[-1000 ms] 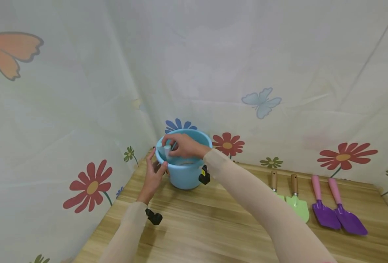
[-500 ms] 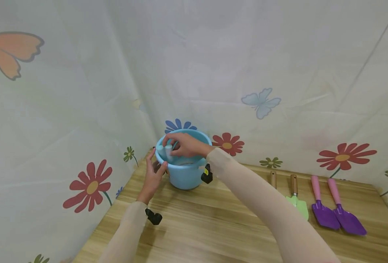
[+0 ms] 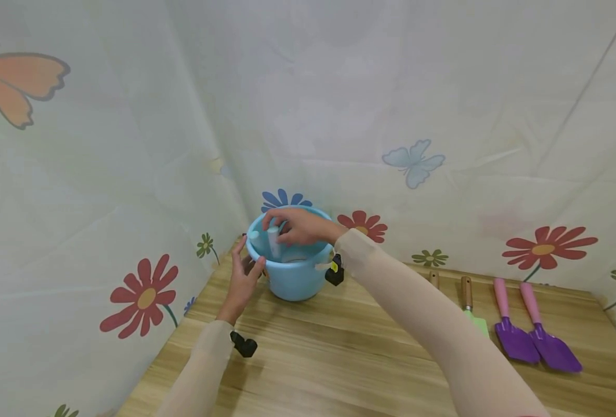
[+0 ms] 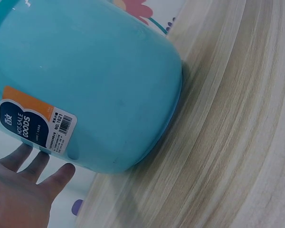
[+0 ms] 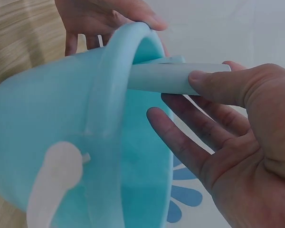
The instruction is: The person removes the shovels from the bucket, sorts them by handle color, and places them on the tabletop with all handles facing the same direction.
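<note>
A light blue bucket (image 3: 294,282) stands upright on the wooden table. My left hand (image 3: 242,286) spreads fairly straight fingers against the bucket's left outer side, with its thumb at the rim. In the left wrist view these fingers lie near the bucket's label (image 4: 37,118). My right hand (image 3: 305,227) reaches over the opening and pinches the upper end of a pale blue cylinder (image 5: 161,78) between thumb and fingers. Its lower end is hidden inside the bucket. Beside it leans a second pale blue cylinder (image 3: 254,235), held by neither hand.
Two purple trowels with pink handles (image 3: 516,341) lie on the table (image 3: 339,359) at the right. Left of them are a green trowel (image 3: 477,323) and a wooden handle (image 3: 434,279), both partly behind the right sleeve. A flowered curtain (image 3: 308,116) hangs behind.
My right hand has shifted slightly right with the pinched cylinder, widening the gap to the second cylinder. My left hand and the bucket have stayed put.
</note>
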Motion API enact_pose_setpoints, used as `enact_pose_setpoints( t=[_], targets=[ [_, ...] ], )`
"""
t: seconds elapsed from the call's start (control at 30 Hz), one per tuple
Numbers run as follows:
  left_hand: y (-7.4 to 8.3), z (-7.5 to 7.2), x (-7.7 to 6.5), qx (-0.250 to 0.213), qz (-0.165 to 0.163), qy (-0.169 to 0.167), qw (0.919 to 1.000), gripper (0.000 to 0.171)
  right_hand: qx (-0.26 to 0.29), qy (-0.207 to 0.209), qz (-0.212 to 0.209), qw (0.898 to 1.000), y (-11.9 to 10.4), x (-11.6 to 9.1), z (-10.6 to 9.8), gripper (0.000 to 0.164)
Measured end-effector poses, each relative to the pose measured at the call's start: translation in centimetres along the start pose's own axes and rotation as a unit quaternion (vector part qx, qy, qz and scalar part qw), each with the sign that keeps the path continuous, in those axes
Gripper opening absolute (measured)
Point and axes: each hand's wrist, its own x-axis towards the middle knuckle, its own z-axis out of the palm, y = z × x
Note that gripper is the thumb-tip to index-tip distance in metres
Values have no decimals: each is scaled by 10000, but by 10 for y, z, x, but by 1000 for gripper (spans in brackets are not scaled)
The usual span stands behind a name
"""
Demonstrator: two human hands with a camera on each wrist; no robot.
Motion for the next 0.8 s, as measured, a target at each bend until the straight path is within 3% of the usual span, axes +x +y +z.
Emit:
enact_pose_setpoints(
  t=[0.37,0.8],
  targets=[
    [-5,0,1,98,44,54,9999,72,341,-105,93,9993,-7,-8,-17,33],
    [-4,-1,2,276,-86,143,9995,71,755,103,349,9965,-4,-20,-41,32]
  ],
)
